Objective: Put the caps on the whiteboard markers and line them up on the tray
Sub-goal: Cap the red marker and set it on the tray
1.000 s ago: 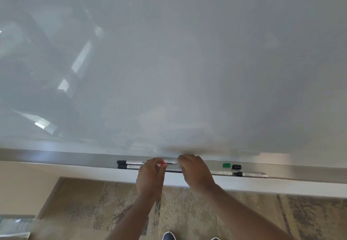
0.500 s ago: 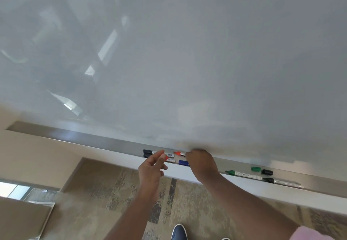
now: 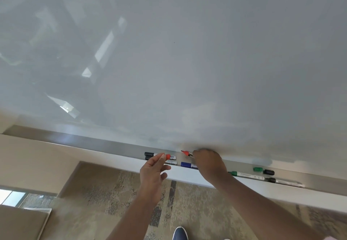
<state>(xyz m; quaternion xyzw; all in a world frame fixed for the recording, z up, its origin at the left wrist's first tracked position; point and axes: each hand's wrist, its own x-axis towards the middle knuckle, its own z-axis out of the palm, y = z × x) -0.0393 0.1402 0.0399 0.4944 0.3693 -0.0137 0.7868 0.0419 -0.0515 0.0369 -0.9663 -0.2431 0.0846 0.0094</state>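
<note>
Red cap about to go on; roughly half the markers left.
Red marker (image 3: 187, 153), tip bare, in right hand (image 3: 207, 161) grip on tray (image 3: 112, 146); left hand (image 3: 153, 174) pinches red cap (image 3: 167, 156) at its 9 o'clock. Two black markers (image 3: 150, 154) and blue marker (image 3: 187, 164) capped. At 3 o'clock, green marker (image 3: 246, 174), black marker (image 3: 281, 181) uncapped, green cap (image 3: 257, 169), black cap (image 3: 268, 172) loose.

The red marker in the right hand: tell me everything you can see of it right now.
The red marker is uncapped: its red nib end points left and slightly up, bare, with a dark barrel bearing pale lettering behind it. The rest of the barrel is hidden inside the right hand, which grips it just above the tray, close to the whiteboard's lower edge. Its likely cap, the red cap, is apart from it, pinched in the left hand.
</note>
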